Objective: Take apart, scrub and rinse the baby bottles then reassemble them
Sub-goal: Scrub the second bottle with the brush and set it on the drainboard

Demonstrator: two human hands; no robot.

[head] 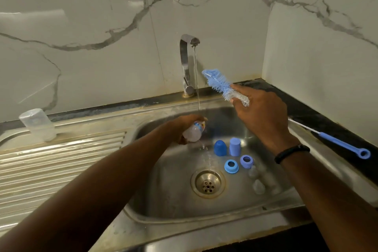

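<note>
My left hand (187, 121) grips a clear baby bottle (193, 132) under the running water, its base pointing toward me over the sink. My right hand (259, 114) holds a blue bottle brush (219, 85), raised to the right of the stream with its bristle head up and to the left. In the basin stand a dark blue cap (220, 147) and a lighter blue cap (234, 146). Two blue collar rings (231, 166) (246, 161) lie in front of them. Two clear teats (253, 172) (259, 186) sit to the right of the rings.
The tap (187, 63) runs a thin stream into the steel sink (173, 219), drain (208, 184) at the middle. A second clear bottle (37, 124) stands upside down on the ribbed drainboard at left. A thin blue-handled brush (335, 141) lies on the dark counter at right.
</note>
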